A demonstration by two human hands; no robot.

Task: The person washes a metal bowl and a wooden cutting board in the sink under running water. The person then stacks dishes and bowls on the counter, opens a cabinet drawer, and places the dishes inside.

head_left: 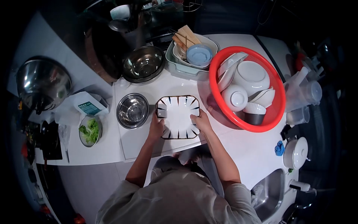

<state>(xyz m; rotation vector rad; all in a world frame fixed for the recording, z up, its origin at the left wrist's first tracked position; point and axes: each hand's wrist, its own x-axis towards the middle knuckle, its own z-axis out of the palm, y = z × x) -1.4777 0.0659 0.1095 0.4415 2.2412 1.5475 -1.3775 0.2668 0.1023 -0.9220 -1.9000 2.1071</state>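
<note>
Between my hands is a white square plate (178, 118) with rounded corners, a dark rim and dark stripes around its border. My left hand (157, 126) grips its left edge, thumb on top. On the opposite edge my right hand (200, 121) has the same hold, thumb over the rim. The undersides of the fingers are hidden by the plate. It is held level over the white counter near the front edge; whether it touches the surface I cannot tell. Just left of it stands a shiny steel bowl (132, 111).
A red colander (276, 118) full of white dishes stands at the right. Behind are dark metal bowls (143, 63) and a pale green tub (184, 72) of dishes. Lettuce in a glass bowl (90, 130) sits left. A sink (274, 194) lies front right.
</note>
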